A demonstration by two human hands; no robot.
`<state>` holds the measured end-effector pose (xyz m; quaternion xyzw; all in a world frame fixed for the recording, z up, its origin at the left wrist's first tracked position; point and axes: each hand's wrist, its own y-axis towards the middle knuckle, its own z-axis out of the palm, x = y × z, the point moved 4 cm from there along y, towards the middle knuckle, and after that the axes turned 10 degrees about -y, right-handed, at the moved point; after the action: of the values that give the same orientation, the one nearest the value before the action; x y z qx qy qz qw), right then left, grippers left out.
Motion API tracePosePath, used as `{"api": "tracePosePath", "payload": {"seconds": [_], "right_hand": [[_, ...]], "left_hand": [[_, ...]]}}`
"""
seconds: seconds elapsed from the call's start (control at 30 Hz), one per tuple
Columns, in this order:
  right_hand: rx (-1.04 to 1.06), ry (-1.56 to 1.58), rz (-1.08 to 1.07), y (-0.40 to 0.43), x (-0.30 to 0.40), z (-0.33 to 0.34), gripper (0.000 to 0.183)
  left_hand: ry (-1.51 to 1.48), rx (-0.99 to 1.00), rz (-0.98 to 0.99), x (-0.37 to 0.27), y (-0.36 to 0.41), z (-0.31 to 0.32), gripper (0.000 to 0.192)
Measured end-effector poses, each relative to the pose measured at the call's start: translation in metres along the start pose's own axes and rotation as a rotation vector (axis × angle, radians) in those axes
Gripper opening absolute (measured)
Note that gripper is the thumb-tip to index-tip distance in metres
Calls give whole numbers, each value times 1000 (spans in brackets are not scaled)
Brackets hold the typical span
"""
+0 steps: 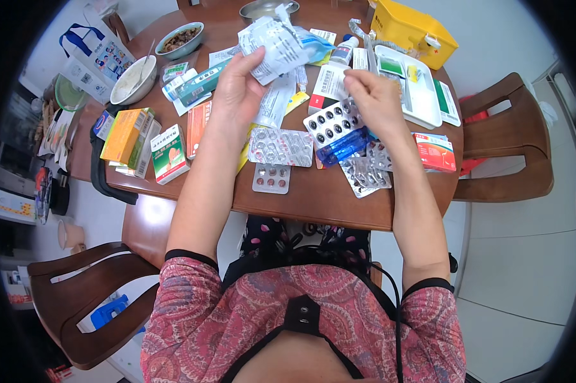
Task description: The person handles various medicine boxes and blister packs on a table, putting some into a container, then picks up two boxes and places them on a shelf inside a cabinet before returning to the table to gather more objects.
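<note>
In my left hand (242,88) is a crumpled white printed packet (274,48), raised over the table's middle; a blue-and-white packet (314,47) lies against or behind it. My right hand (375,98) has its fingers curled by the upper edge of a blister pack of dark capsules (333,120); whether it grips the pack is unclear. Beneath that pack lies a translucent blue plastic item (343,147). Between my forearms are a silver blister pack (281,147), a blister of reddish-brown tablets (271,179) and further silver blister packs (364,174). A white-and-red medicine box (330,86) stands between my hands.
A white plastic tray (427,100) and a yellow first-aid box (415,31) are at the back right. Medicine boxes (169,154) line the left, with a red-and-white box (435,152) at right. Beyond are a white bowl (134,81), a food bowl (180,40) and a metal bowl (269,8).
</note>
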<state>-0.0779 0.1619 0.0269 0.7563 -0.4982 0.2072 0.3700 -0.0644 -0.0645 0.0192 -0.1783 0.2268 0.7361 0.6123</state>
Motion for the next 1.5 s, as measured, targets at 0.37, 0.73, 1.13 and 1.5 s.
{"api": "tracePosePath", "payload": {"seconds": [0.37, 0.73, 1.13, 1.5], "right_hand": [[57, -260, -170, -9, 4, 14, 21], [14, -562, -107, -9, 5, 7, 28], [81, -517, -31, -6, -3, 13, 38], [102, -362, -36, -9, -1, 18, 39]], "left_hand": [[23, -178, -28, 0, -2, -6, 31], [1712, -204, 334, -5, 9, -21, 59], [1788, 598, 529, 44, -25, 24, 31], [1600, 478, 358, 43, -26, 24, 51]]}}
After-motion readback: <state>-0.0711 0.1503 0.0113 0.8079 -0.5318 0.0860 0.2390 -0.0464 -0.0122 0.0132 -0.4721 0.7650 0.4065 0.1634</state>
